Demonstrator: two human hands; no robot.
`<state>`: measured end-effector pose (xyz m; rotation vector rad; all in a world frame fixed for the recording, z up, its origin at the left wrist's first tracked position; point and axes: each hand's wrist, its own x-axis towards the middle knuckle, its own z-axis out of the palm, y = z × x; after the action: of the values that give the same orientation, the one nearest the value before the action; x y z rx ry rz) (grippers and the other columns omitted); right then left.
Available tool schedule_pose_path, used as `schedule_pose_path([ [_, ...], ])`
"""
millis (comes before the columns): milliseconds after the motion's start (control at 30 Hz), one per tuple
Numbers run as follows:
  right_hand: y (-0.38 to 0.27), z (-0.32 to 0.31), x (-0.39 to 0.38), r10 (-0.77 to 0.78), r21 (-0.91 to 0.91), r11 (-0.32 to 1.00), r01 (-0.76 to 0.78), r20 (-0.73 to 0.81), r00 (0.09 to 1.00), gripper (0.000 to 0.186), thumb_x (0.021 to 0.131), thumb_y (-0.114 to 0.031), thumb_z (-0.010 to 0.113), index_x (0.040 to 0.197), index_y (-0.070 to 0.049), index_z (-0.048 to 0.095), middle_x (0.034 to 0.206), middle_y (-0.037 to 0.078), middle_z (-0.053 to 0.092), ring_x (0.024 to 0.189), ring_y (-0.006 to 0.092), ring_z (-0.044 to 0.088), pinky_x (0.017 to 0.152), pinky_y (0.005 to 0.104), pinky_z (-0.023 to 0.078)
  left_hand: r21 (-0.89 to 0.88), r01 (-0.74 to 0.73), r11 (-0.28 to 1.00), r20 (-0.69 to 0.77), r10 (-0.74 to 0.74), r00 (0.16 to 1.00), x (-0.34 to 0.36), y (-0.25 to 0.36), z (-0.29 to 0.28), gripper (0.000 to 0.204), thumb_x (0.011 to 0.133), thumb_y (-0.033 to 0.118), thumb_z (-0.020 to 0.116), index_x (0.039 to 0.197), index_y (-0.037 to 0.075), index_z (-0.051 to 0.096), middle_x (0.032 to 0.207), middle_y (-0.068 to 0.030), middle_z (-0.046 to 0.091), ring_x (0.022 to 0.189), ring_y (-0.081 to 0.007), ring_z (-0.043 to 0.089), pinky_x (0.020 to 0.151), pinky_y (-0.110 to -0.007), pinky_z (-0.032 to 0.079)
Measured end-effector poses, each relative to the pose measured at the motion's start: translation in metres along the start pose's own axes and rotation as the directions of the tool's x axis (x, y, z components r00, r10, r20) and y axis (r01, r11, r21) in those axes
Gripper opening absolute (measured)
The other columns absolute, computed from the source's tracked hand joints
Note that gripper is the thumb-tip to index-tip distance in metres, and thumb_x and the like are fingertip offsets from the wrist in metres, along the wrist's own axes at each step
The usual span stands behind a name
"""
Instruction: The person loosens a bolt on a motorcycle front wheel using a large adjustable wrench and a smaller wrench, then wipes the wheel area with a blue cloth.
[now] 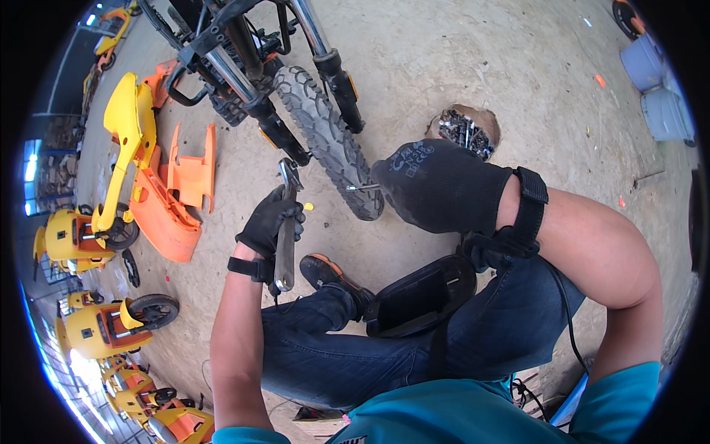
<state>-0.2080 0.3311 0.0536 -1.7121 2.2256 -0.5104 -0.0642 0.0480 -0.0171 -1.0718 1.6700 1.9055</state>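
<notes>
My left hand [275,222], in a black glove, is wrapped round the handle of a metal adjustable wrench [285,248], its jaw end pointing away from me near the fork's lower end. My right hand [447,185], also black-gloved, is closed on a thin metal rod [362,188]; only its end sticks out past the fingers, so its kind is unclear. That end appears over the lower part of a knobbly black tyre [325,133]. The tyre sits between the two legs of a fork [277,129] on a partly stripped bike frame.
Past my right hand is a round container [488,122] of dark metal fasteners. Orange panels [168,214] and a yellow body part [124,122] lie at the left, near several yellow scooters [103,325]. A black housing [421,296] rests between my legs. Pale bins [662,111] stand far right.
</notes>
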Motion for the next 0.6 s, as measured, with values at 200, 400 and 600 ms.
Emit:
schedule_pose_path([
  [200, -0.0036, -0.0002, -0.0003, 0.010, -0.006, 1.000, -0.010, -0.002, 1.000, 0.017, 0.076, -0.006, 0.059, 0.093, -0.003, 0.059, 0.071, 0.011, 0.061, 0.068, 0.0260, 0.063, 0.060, 0.0333, 0.050, -0.013, -0.010, 1.000, 0.004, 0.010, 1.000, 0.0005, -0.0003, 0.0027, 0.041, 0.079, 0.011, 0.055, 0.119, 0.010, 0.046, 0.070, -0.0071, 0.057, 0.052, -0.0159, 0.055, 0.048, -0.028, 0.046],
  [400, -0.0014, -0.0008, 0.0004, -0.011, -0.009, 1.000, 0.011, -0.009, 1.000, 0.018, 0.076, -0.006, 0.059, 0.093, -0.001, 0.059, 0.069, 0.012, 0.060, 0.066, 0.0265, 0.062, 0.059, 0.0338, 0.050, -0.009, -0.001, 1.000, -0.004, 0.001, 1.000, 0.0060, -0.0034, 0.0003, 0.036, 0.079, 0.011, 0.057, 0.114, 0.010, 0.047, 0.070, -0.0071, 0.058, 0.052, -0.0156, 0.055, 0.047, -0.028, 0.046],
  [600, -0.0016, -0.0011, 0.0008, -0.025, 0.031, 0.999, 0.028, -0.085, 0.996, 0.012, 0.071, -0.008, 0.062, 0.077, 0.001, 0.065, 0.071, 0.017, 0.064, 0.066, 0.0291, 0.065, 0.059, 0.0362, 0.054, -0.036, 0.019, 0.999, -0.078, -0.022, 0.997, 0.0053, -0.0047, 0.0057, 0.031, 0.080, 0.012, 0.056, 0.109, 0.011, 0.047, 0.075, -0.0032, 0.057, 0.054, -0.0136, 0.055, 0.048, -0.027, 0.046],
])
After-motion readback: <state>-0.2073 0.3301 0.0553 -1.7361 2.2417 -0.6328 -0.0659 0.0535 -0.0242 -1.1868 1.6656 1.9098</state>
